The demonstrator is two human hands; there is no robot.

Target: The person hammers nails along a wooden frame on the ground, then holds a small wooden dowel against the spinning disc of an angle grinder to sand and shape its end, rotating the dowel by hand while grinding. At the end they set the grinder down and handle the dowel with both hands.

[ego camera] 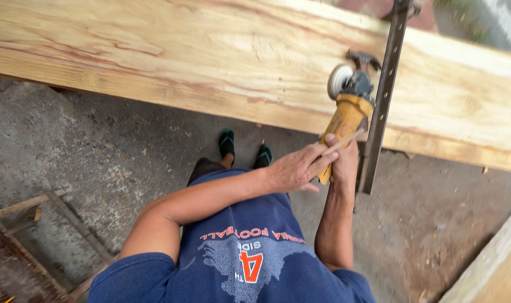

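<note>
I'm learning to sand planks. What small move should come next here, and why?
Probably steady the grinder with the left hand: the right hand alone grips its yellow body, while the disc sits at the plank close beside the metal bar.

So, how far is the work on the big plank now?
Done: much of the plank already looks pale and fairly smooth. In hand: the right hand grips the yellow angle grinder, its disc at the wood beside a perforated metal bar; the left hand pinches a thin wooden stick against the grinder. Left: reddish rough streaks remain along the plank's lower edge.
</note>
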